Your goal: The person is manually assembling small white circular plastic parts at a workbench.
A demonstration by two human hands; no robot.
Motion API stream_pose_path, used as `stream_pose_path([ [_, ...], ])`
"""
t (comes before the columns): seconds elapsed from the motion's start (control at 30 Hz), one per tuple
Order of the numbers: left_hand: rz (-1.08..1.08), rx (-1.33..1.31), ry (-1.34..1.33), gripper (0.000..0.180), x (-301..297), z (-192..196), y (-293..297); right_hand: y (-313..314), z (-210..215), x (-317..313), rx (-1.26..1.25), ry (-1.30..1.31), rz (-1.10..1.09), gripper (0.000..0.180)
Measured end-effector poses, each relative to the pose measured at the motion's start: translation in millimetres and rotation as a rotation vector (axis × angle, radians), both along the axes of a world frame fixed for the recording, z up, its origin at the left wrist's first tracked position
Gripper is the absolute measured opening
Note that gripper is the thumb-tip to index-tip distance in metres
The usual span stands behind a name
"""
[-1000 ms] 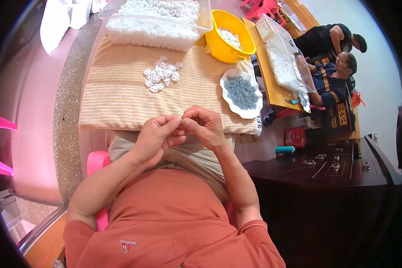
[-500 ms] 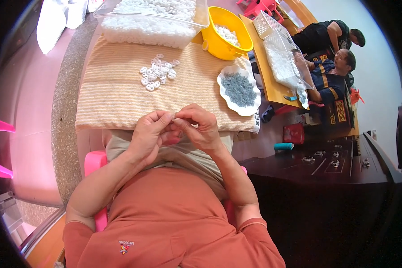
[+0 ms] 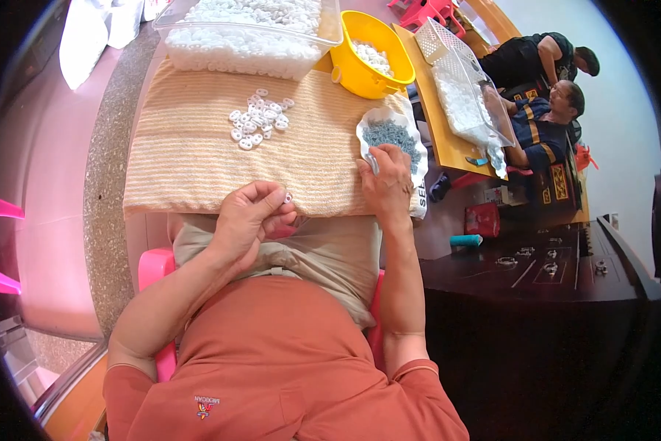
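Observation:
My left hand (image 3: pixel 249 217) is closed in a pinch above my lap, at the near edge of the towel-covered table. Between its thumb and forefinger is a small white plastic piece with holes (image 3: pixel 288 198). My right hand (image 3: pixel 388 184) reaches over the near side of a white scalloped dish (image 3: pixel 364 132). Its fingers are bent down into the heap of tiny grey-blue parts (image 3: pixel 389 134) there; what they grip, if anything, is hidden. A loose pile of white two-holed plastic pieces (image 3: pixel 257 120) lies on the striped towel (image 3: pixel 191 147), ahead of my left hand.
A clear bin (image 3: pixel 249 55) full of white pieces stands at the far left, with a yellow tub (image 3: pixel 374 84) beside it. To the right, people sit at another table (image 3: pixel 448 147) bearing a clear tray. A dark wooden surface (image 3: pixel 521 283) lies at the near right.
My right hand has left my left hand and moved right and forward to the dish. My left hand has stayed in place, and the white piece in it now shows.

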State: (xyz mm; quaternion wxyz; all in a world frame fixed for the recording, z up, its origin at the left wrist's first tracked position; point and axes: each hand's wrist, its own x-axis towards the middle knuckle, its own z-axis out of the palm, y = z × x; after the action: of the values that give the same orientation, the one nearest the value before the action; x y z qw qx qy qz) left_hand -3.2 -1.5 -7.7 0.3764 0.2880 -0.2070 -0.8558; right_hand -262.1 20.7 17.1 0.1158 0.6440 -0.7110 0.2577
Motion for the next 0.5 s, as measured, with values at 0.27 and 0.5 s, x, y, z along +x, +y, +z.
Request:
stream_pose_path([
  [0.27, -0.069, -0.007, -0.037, 0.013, 0.9, 3.8, 2.0, -2.7, -6.7, -4.5, 0.027, 0.086, -0.026, 0.024],
  [0.5, -0.078, -0.009, -0.039, 0.014, 1.4, 2.3, 2.8, -4.7, -11.3, -5.0, -0.009, 0.162, -0.020, 0.021],
])
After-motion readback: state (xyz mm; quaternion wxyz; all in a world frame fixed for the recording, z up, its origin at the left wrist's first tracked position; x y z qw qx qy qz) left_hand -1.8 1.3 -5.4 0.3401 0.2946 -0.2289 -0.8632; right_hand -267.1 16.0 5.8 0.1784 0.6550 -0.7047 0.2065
